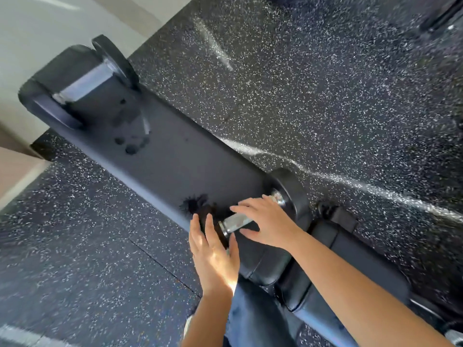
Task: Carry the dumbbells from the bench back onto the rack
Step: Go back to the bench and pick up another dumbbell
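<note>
A long black padded bench (pixel 160 156) runs from upper left to lower right. Two black dumbbells with chrome handles lie across it. The far dumbbell (pixel 85 83) rests at the bench's upper-left end. The near dumbbell (pixel 288 194) lies close to me. My right hand (pixel 268 221) hovers over its chrome handle with fingers spread, not wrapped around it. My left hand (pixel 213 256) is flat against the dumbbell's near head, fingers apart. No rack is in view.
Black rubber floor (pixel 338 101) with white speckles surrounds the bench. A pale wall (pixel 37 26) stands at the upper left. The bench's second pad (pixel 333 249) continues to the lower right. My dark trouser leg (pixel 253 319) is below the hands.
</note>
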Demonstrator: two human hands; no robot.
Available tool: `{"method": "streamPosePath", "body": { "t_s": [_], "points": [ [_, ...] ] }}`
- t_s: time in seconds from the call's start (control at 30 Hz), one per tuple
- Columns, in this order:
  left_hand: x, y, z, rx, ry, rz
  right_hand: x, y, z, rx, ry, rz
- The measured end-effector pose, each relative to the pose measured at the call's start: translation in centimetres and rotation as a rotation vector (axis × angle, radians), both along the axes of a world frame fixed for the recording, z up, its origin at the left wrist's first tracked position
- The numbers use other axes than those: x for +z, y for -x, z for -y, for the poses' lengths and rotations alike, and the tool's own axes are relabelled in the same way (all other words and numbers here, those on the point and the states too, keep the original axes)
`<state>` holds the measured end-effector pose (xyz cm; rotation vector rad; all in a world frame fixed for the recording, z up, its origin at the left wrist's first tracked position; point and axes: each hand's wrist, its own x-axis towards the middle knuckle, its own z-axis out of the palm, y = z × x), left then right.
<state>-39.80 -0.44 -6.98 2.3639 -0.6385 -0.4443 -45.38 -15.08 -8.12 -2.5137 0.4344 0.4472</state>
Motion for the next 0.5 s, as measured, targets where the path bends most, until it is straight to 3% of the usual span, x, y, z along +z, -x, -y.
{"method": "streamPosePath", "body": {
  "t_s": [0.13,0.3,0.5],
  "points": [
    [-1.2,0.7,-0.2,0.076,0.085,-0.086,-1.2,-0.8,0.7,0.117,0.061,-0.053],
    [-1.7,1.1,-0.7,0.243,0.039,-0.245,-1.5,-2.4,1.0,0.212,0.065,-0.133],
    [-0.3,0.9,-0.1,0.347,0.104,-0.405,-0.5,-4.0,0.7,0.157,-0.051,-0.304]
  ]
}}
